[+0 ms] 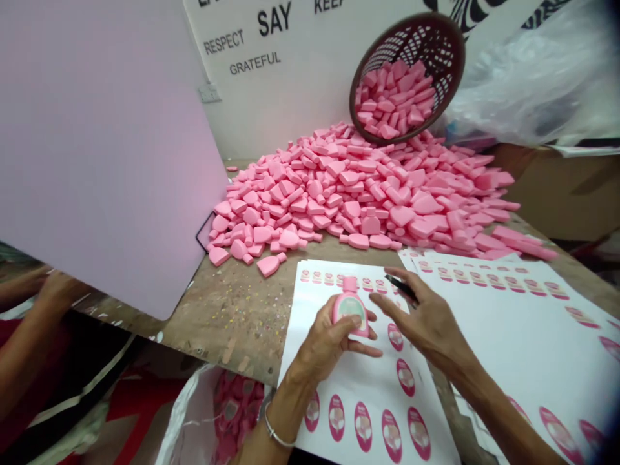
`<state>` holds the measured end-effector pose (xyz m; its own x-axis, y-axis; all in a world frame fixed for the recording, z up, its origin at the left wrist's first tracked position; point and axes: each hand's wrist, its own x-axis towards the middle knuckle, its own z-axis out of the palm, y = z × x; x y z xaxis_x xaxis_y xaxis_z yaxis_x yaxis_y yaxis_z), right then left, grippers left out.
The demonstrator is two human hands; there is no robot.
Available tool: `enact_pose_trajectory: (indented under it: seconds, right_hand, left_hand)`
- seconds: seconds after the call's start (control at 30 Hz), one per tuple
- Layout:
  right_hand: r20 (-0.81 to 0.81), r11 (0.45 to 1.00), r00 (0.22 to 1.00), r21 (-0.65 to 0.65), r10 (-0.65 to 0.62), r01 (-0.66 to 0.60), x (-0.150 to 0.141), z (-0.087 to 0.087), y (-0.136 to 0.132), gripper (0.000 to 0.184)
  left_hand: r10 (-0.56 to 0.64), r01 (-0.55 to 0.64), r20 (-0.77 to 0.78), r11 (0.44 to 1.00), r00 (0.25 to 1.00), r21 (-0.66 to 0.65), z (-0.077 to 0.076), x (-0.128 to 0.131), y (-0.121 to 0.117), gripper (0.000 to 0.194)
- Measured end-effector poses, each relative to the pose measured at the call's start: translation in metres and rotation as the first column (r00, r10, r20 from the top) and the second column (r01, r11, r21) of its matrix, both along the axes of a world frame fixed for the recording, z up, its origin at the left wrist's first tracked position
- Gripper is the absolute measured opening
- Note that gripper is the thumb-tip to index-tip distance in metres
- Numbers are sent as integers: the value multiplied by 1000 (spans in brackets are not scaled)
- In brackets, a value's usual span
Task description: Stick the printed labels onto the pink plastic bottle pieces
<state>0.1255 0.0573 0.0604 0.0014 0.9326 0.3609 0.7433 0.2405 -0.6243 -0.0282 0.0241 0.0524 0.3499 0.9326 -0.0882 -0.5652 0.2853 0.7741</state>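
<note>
A small pink bottle (343, 302) stands upright in my left hand (322, 342), thumb across its front, where a pale oval label shows. My right hand (433, 323) is just to the right, with a slim black tool (401, 287) between thumb and fingers; its exact kind is unclear. Beneath both hands lies a white sticker sheet (349, 371) with rows of small labels at the top and pink oval labels lower down. Parts of its middle are bare. More sticker sheets (504, 336) spread out to the right.
A large heap of pink bottles (339, 187) covers the table's back, below a tipped brown basket (354, 103). At left a big pale panel (97, 142) juts over the table, near another person's arm (43, 323). An open bag (181, 413) holds bottles below. A cardboard box (557, 200) is right.
</note>
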Motion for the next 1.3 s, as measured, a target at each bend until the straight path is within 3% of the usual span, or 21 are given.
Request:
enact_pose_trajectory:
  seconds: [0.07, 0.17, 0.27, 0.3, 0.37, 0.43, 0.47, 0.57, 0.7, 0.77, 0.8, 0.83, 0.87, 0.93, 0.97, 1.03, 1.07, 1.13, 1.17, 1.23, 1.3]
  right_hand:
    - [-123, 972, 983, -174, 138, -158, -6, -4, 0, 63]
    - [-204, 940, 969, -280, 141, -196, -14, -19, 5, 62]
    - [-265, 933, 951, -274, 159, -233, -27, -33, 26, 56]
    - [-256, 922, 942, -264, 215, -282, -36, -35, 35, 51]
    - [-151, 890, 919, -232, 365, -392, -62, -37, 57, 41]
    - [57, 855, 865, -199, 498, -479, -97, -37, 82, 37]
    - [189, 831, 812, -199, 553, -519, -116, -37, 95, 40]
    - [329, 799, 729, -231, 601, -555, -165, -36, 129, 48]
    - [394, 790, 685, -284, 613, -544, -184, -31, 143, 37]
    - [405, 781, 668, -289, 624, -554, -173, -22, 129, 34]
    - [408, 774, 660, -290, 632, -562, -164, -16, 116, 34]
    - [408, 765, 649, -287, 643, -577, -154, -10, 101, 32]
    - [405, 752, 636, -283, 657, -596, -144, -4, 84, 30]
    - [392, 711, 602, -252, 696, -657, -120, 3, 46, 27]
    - [376, 684, 584, -239, 719, -689, -107, 3, 28, 28]
    - [360, 715, 627, -210, 690, -666, -76, -5, -2, 33]
    - [360, 791, 708, -191, 608, -581, -59, -12, -14, 38]
    - [385, 953, 874, -182, 296, -243, -24, -28, -35, 47]
    - [428, 979, 896, -199, 119, -35, -7, -36, -43, 49]
    - [531, 929, 842, -257, -94, 266, 20, -48, -60, 47]
    - [585, 874, 800, -311, -133, 373, 33, -55, -74, 45]
  left_hand:
    - [-38, 38, 6, 999, 999, -23, 0, -1, -10, 35]
    - [-55, 52, -58, 997, 997, -49, -6, -16, -27, 42]
    - [145, -173, -357, 984, 923, -48, -16, -59, -41, 31]
    - [265, -304, -513, 953, 816, 8, -20, -77, -43, 31]
    - [448, -482, -776, 850, 444, 215, -29, -112, -43, 32]
    - [480, -450, -874, 800, 83, 397, -40, -140, -38, 36]
    - [475, -403, -879, 797, -44, 451, -45, -150, -34, 37]
    - [469, -283, -836, 792, -283, 541, -61, -166, -24, 37]
    - [556, -228, -711, 695, -432, 682, -63, -176, -19, 28]
    - [650, -254, -668, 620, -363, 742, -52, -178, -18, 32]
    - [682, -282, -676, 614, -280, 737, -44, -177, -18, 34]
    - [685, -314, -711, 647, -162, 695, -35, -175, -17, 37]
    - [640, -328, -768, 725, -2, 606, -27, -170, -17, 39]
    - [404, -217, -840, 913, 364, 345, -14, -153, -19, 39]
    - [238, -106, -823, 971, 517, 214, -11, -141, -21, 37]
    - [-28, 75, -717, 997, 697, 34, -13, -117, -28, 36]
    - [-79, 93, -665, 996, 743, -14, -17, -106, -33, 37]
    - [-30, -10, -613, 998, 789, -62, -28, -87, -41, 41]
    - [33, -85, -616, 995, 787, -56, -34, -79, -44, 41]
    - [136, -192, -650, 981, 748, -16, -42, -67, -49, 41]
    - [175, -226, -688, 974, 704, 16, -45, -58, -51, 40]
